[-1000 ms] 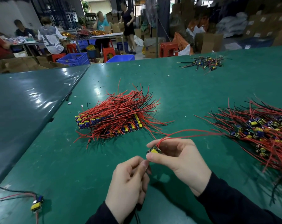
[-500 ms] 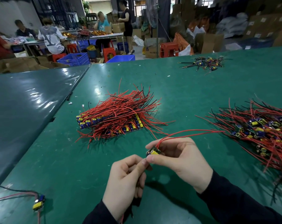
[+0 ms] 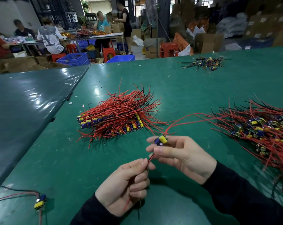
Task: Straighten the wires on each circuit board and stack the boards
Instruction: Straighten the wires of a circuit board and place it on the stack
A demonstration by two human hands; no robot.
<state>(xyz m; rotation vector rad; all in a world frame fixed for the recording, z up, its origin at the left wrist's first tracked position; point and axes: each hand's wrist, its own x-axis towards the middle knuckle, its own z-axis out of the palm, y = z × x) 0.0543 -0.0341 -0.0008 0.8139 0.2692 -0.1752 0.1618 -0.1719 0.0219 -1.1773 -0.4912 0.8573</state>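
Observation:
My right hand [image 3: 184,155] pinches a small circuit board [image 3: 161,140] with a yellow and a blue part, held above the green table [image 3: 64,159]. Long red wires [image 3: 186,116] run from its top toward the right. My left hand [image 3: 126,184] grips the red and black wires [image 3: 150,158] that leave the board's lower side; their ends stick out below my palm. A stacked row of boards with red wires [image 3: 119,117] lies at the table's middle. A loose heap of boards and wires [image 3: 259,129] lies at the right.
One single board with wires [image 3: 40,201] lies at the near left edge. A small pile of boards with black wires [image 3: 205,62] sits far right. A darker table [image 3: 24,98] adjoins on the left. People work at tables in the background.
My right hand has lifted and turned the board so its parts face me. My left hand has slid down along the lower wires, which now show between the hands.

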